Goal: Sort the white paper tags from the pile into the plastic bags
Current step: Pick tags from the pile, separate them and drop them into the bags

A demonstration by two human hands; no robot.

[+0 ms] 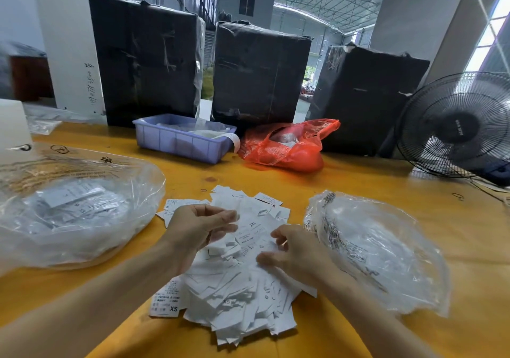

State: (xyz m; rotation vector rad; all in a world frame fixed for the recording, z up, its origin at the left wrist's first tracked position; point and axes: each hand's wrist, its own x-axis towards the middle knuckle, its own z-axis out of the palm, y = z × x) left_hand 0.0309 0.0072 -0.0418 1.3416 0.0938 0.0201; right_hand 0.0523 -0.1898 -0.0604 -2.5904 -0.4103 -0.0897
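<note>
We see the pile of white paper tags (234,280) spread on the yellow table (358,181), directly under both hands. The left hand (196,225) hovers over the pile, fingers curled, pinching a tag. The right hand (289,250) rests on the pile, fingers bent and touching tags. Clear plastic bags lie left (69,211) and right (378,253). Beyond stand a blue tray (179,139), a red bag (289,148), black bundles (259,73) and a fan (458,126).
</note>
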